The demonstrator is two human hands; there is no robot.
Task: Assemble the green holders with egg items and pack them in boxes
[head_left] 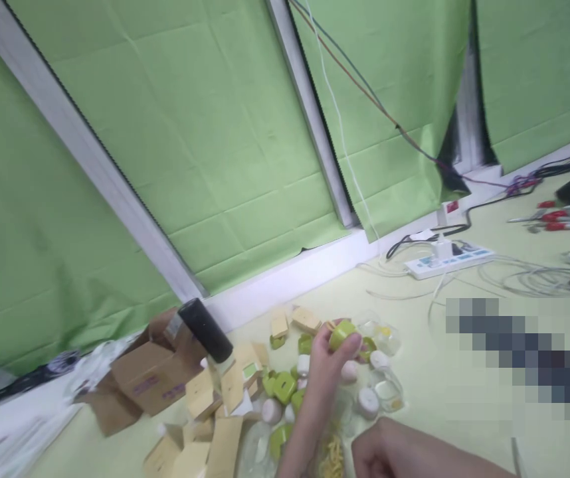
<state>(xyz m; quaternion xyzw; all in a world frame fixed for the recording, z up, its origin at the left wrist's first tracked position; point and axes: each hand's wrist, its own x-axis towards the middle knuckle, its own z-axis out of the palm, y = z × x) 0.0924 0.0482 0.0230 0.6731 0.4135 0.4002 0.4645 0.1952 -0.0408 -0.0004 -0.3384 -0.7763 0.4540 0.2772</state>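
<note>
My left hand (332,352) is stretched out over a pile of loose parts on the floor, its fingers and thumb closed round a rounded yellow-green plastic piece (343,334). My right hand (382,446) is low in view with its fingers curled in; whatever may be in them is hidden. Near the left wrist lie similar green plastic pieces (284,388) and white round parts (271,411). Clear plastic containers (388,390) and another white round part (367,402) lie just beyond the right hand. Yellow squiggly bits (333,458) sit between my forearms.
Pale yellow small boxes (225,438), a black cylinder (206,330) and an open brown carton (155,375) are on the left. A power strip (449,259) with loose cables (534,279) and red-handled tools (569,220) lie to the right. Green sheets (235,133) cover the wall.
</note>
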